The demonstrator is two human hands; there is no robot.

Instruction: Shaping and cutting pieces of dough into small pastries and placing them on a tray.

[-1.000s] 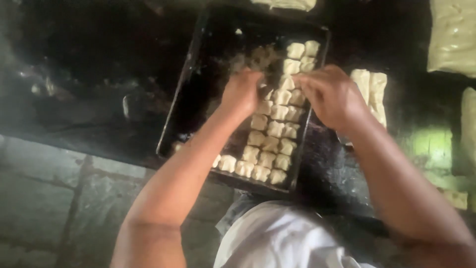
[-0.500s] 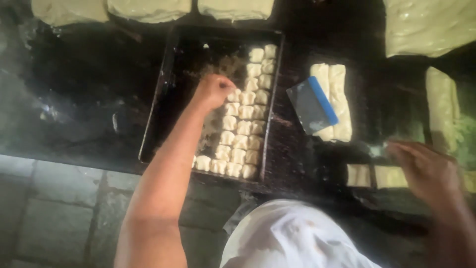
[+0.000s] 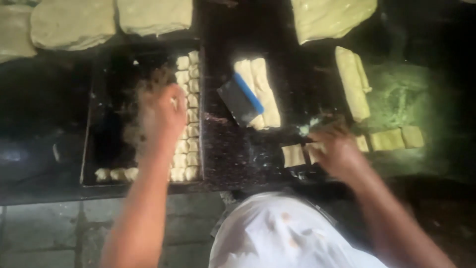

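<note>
Across the top left of the frame lie three flat slabs of dough (image 3: 74, 22) on the dark bench (image 3: 233, 154). Below them sits a black baking tray (image 3: 99, 124) with small cut dough pieces (image 3: 186, 74) ranked in columns along its right side and a short row along its lower edge; blur keeps their count out of reach. The left hand (image 3: 158, 116) reaches up from the lower edge of the frame, forearm straight, palm down over the tray's pieces, fingers loosely curled; whether it grips a piece cannot be told. Right of the tray, a dough scraper (image 3: 241, 100) with a blue handle leans on two long dough strips (image 3: 260, 89) lying side by side. At centre right the right hand (image 3: 337, 151), blurred, hovers low over cut dough squares (image 3: 293, 155) on the bench, its grip unclear. Two more squares (image 3: 396, 139) lie right of it, below another folded strip (image 3: 352, 82), with a fourth slab (image 3: 332, 17) at top right.
</note>
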